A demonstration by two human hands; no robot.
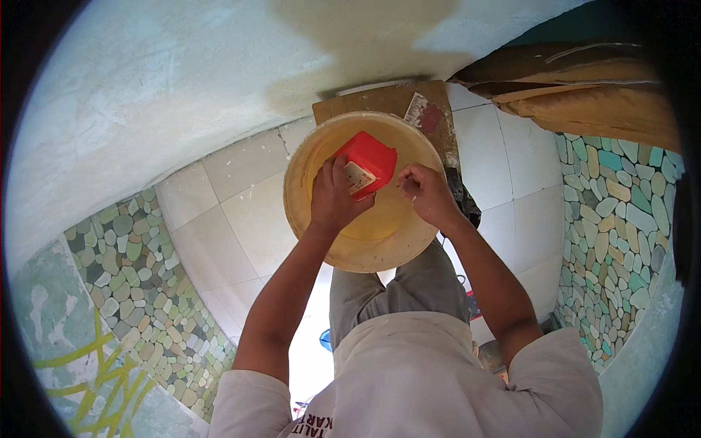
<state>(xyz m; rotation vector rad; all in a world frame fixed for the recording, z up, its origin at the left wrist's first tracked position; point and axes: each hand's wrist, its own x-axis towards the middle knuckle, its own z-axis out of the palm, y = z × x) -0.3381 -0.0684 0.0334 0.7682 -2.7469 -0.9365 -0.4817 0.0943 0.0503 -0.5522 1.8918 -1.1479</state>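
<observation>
A round, cream-coloured bucket (293, 191) stands just ahead of my legs, with a yellowish inside. Over its opening, my left hand (337, 196) grips a red plastic container (374, 155), which is tilted. A pale, speckled patch shows on the container's side, next to my fingers. My right hand (429, 196) is just to the right of the container, above the bucket's right part and apart from the red plastic. Its fingers are curled in and pressed together; whether they hold something small cannot be made out.
Behind the bucket lies a stained wooden board (332, 108), bearing a paint-smeared flat piece (423, 113). A pale wall (204, 80) rises at the back. Brown sheeting (584, 102) hangs at the far right. White tiles (255, 219) and pebble-patterned strips (621, 219) flank the bucket.
</observation>
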